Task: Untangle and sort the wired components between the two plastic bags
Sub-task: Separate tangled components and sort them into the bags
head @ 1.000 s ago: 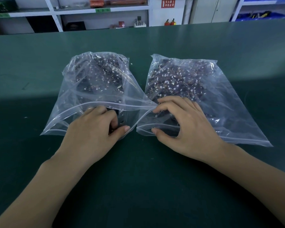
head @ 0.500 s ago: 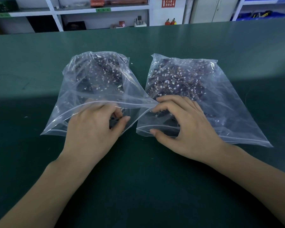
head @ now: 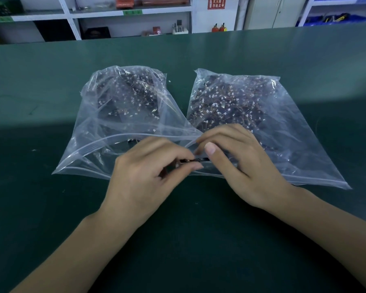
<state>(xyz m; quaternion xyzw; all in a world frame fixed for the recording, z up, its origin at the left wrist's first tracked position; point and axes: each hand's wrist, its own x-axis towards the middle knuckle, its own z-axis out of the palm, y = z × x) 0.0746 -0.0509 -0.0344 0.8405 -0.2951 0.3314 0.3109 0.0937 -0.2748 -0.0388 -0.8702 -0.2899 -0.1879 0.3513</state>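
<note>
A dark green table (head: 262, 60) fills the foreground. Behind it stand white shelves (head: 131, 11), a red sign (head: 216, 3) on the wall, and blue bins (head: 336, 17) at right.

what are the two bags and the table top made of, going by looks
Left bag and right bag: thin clear soft plastic, glossy; the contents show through, the film creases and catches glare, and a zip strip runs along each mouth. Table top: dark green, matte, smooth, probably a rubber or vinyl mat, though the look leaves that open.

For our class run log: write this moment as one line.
left hand: pinches wired component | right hand: pinches it too | bags: open
</note>
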